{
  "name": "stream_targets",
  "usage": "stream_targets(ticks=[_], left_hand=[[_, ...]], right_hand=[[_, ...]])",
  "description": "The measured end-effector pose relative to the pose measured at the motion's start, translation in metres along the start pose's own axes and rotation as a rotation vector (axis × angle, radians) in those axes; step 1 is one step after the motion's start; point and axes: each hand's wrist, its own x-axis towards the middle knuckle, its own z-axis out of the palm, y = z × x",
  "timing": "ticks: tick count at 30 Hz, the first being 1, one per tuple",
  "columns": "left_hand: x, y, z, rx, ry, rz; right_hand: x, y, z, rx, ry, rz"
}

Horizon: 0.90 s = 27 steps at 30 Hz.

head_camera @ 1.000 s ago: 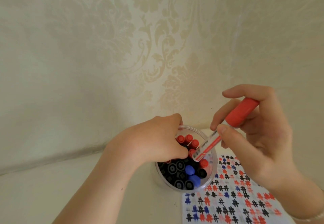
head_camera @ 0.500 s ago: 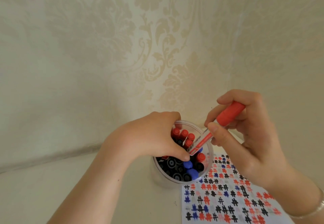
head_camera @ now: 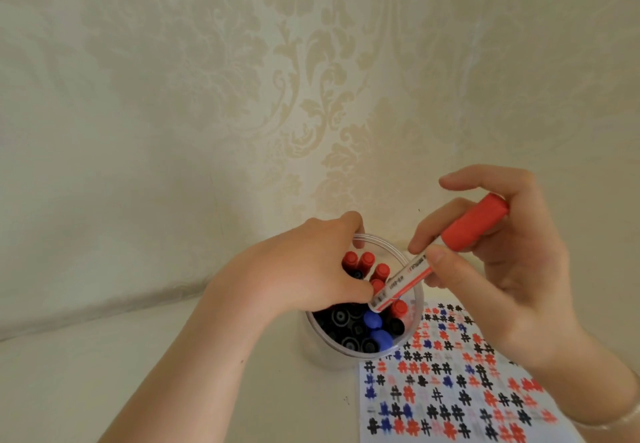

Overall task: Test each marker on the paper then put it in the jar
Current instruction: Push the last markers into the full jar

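- The wallpaper [head_camera: 214, 96], pale cream with a damask leaf pattern, fills the upper part of the view and meets the surface [head_camera: 104, 373] along a slanted edge at the left.
- The surface is a plain off-white, and it carries the jar and the paper.
- The paper [head_camera: 450, 394] lies flat at the lower right, touching or just beside the jar's base, and is covered with rows of small hash marks in black, red and blue.
- The left hand [head_camera: 298, 269] reaches over the jar's near-left rim with its fingers curled down inside among the markers; what they grip, if anything, I cannot tell.
- The right hand [head_camera: 502, 269] is raised just right of the jar and pinches the red marker between thumb and curled fingers, with the index finger arched above the cap.
- The jar [head_camera: 414, 311] is clear, round and upright, packed with standing markers showing black, blue and red ends.
- The red marker [head_camera: 446, 255] is capped, its long axis tilted on a diagonal: the red cap points up and to the right, while the white labelled barrel end points down and left into the jar's mouth, beside the left thumb.
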Motion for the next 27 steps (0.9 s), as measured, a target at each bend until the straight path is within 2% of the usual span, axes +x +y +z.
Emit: stream_targets(ticks=[8,18,24,27], left_hand=[[-0.0028,-0.0022,-0.0004,0.026,-0.002,0.036],[-0.0010,0.0039,0.0014,0.087,0.038,-0.062],[0.0039,0.0009,0.0037,0.136,0.146,-0.028],[0.0052,-0.0019,-0.0004,0.137,0.135,-0.031]], right_hand=[[0.0023,0.0003,-0.0030,-0.056,0.017,0.022],[-0.0003,-0.0015,0.0025,-0.115,0.011,-0.028],[0.0029,-0.0028,-0.0005,-0.078,-0.014,0.004],[0.0037,-0.0022,-0.0034,-0.057,0.024,-0.010]])
